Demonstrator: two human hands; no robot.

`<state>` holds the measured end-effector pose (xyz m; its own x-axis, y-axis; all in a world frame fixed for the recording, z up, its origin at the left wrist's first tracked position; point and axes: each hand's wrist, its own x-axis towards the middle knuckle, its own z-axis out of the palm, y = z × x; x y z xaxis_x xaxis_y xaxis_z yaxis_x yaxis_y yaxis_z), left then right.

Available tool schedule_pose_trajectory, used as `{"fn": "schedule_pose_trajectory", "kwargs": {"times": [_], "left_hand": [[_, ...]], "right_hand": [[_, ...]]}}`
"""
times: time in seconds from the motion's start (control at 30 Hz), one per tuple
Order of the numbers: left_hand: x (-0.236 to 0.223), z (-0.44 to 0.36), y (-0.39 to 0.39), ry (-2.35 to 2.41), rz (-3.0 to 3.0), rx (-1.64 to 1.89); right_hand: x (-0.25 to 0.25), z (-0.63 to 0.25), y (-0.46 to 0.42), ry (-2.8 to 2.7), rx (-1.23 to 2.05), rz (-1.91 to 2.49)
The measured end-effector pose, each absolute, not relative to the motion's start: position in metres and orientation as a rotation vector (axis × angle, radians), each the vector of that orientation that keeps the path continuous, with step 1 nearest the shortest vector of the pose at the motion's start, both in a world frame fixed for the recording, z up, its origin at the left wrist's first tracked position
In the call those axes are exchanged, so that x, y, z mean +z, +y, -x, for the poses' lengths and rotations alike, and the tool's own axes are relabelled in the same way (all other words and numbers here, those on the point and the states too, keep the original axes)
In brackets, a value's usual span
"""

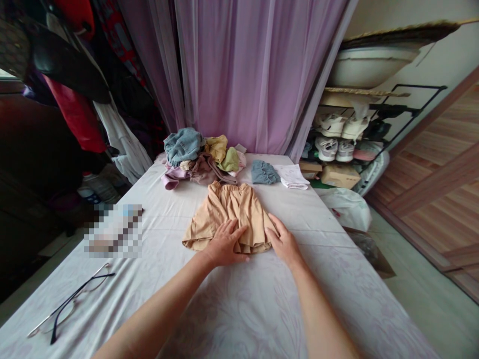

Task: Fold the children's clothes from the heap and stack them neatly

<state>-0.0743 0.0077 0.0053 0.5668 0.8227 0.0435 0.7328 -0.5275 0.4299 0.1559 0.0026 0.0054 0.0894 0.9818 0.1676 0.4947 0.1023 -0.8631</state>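
A pair of tan, elastic-waisted shorts (228,214) lies spread flat on the bed sheet (149,279), waistband toward the far side. My left hand (224,243) rests palm down on the lower middle of the shorts, fingers spread. My right hand (284,243) lies on the shorts' right edge, fingertips on the fabric and not gripping it. Neither hand holds anything.
A heap of mixed clothes (198,159) sits at the bed's far end, beside a blue-grey garment (264,172) and folded white cloth (294,177). Eyeglasses (71,304) and a pixelated object (114,232) lie left. A shoe rack (337,137) and plastic bag (346,209) stand right.
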Motion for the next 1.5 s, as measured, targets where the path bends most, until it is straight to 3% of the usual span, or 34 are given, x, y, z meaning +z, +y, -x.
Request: {"fn": "schedule_pose_trajectory", "kwargs": {"times": [0.2, 0.3, 0.37, 0.57, 0.67, 0.97, 1.17, 1.5], "left_hand": [[0.006, 0.072, 0.004, 1.317, -2.489, 0.255], [0.011, 0.067, 0.001, 1.36, -2.492, 0.267], [0.016, 0.064, -0.001, 1.384, -2.495, 0.248], [0.021, 0.061, -0.004, 1.376, -2.507, 0.209], [0.017, 0.062, -0.003, 1.344, -2.497, 0.215], [0.017, 0.13, -0.015, 1.222, -2.62, 0.361], [0.033, 0.201, -0.022, 1.386, -2.576, 0.118], [0.028, 0.197, -0.014, 1.391, -2.7, 0.204]], "right_hand": [[0.015, -0.175, -0.001, -1.545, 1.253, 1.291], [0.01, -0.175, 0.003, -1.653, 1.28, 1.222], [0.009, -0.175, 0.009, -1.774, 1.065, 1.327], [0.03, -0.172, 0.021, -2.293, 0.017, 1.424], [0.038, -0.17, 0.022, -2.443, -0.187, 1.279], [0.017, -0.188, 0.034, -2.409, 0.154, 1.242], [0.007, -0.189, 0.041, -2.205, 0.422, 1.235], [0.014, -0.189, 0.04, -1.983, 0.628, 1.432]]}}
